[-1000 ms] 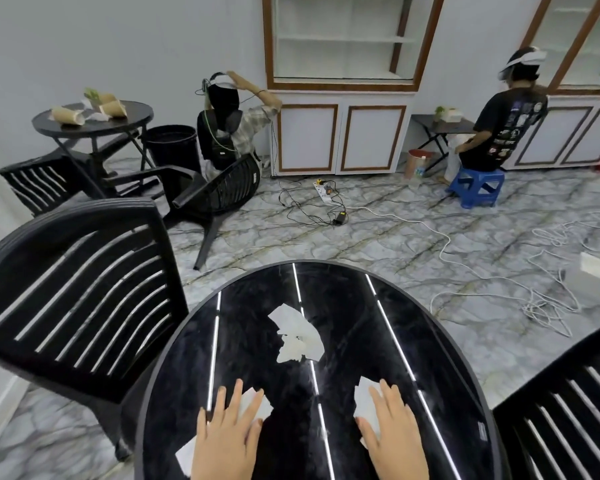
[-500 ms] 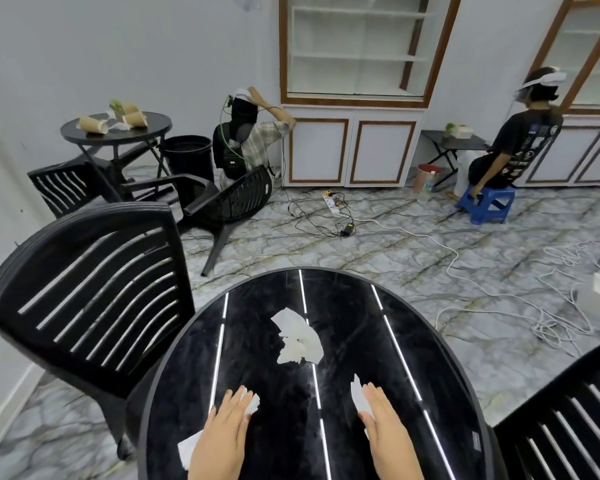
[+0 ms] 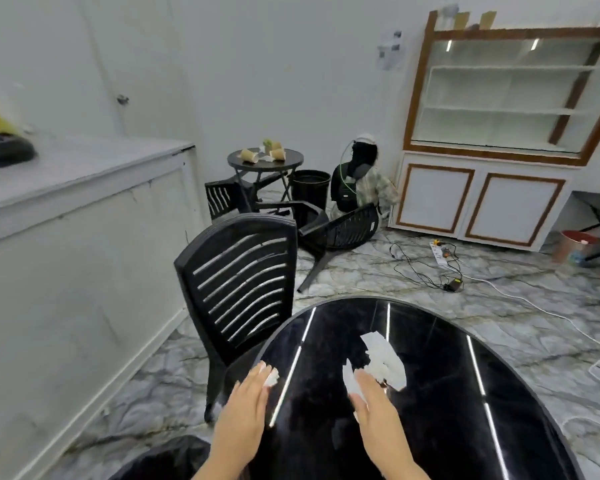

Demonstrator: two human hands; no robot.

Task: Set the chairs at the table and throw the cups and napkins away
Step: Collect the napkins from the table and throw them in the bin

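Change: the head view has swung left since the earlier frame; the blue stool and its sitter have gone out of the right side, a grey counter (image 3: 77,209) now fills the left, and both hands have slid further up the table.
Left hand (image 3: 246,407): lower centre, fingers straight and flat, resting on a small napkin (image 3: 271,378) at the table's left edge.
Right hand (image 3: 374,410): lower centre-right, apart from the left, fingers straight, lying on a second napkin (image 3: 350,379).
Third napkin (image 3: 385,358): crumpled, just above the right fingertips; whether it touches them I cannot tell.
Table (image 3: 465,393): glossy black, round, lower right.
Near chair (image 3: 243,282): black, slatted, upright, centre-left, just beside the table.
Tipped chair (image 3: 340,230): on its side, mid-frame.
Small round table (image 3: 265,160): upper centre, bearing paper cups (image 3: 248,154).
Bin (image 3: 310,187): black, just right of it.
Seated person (image 3: 364,181): beside the white cabinet (image 3: 482,199).
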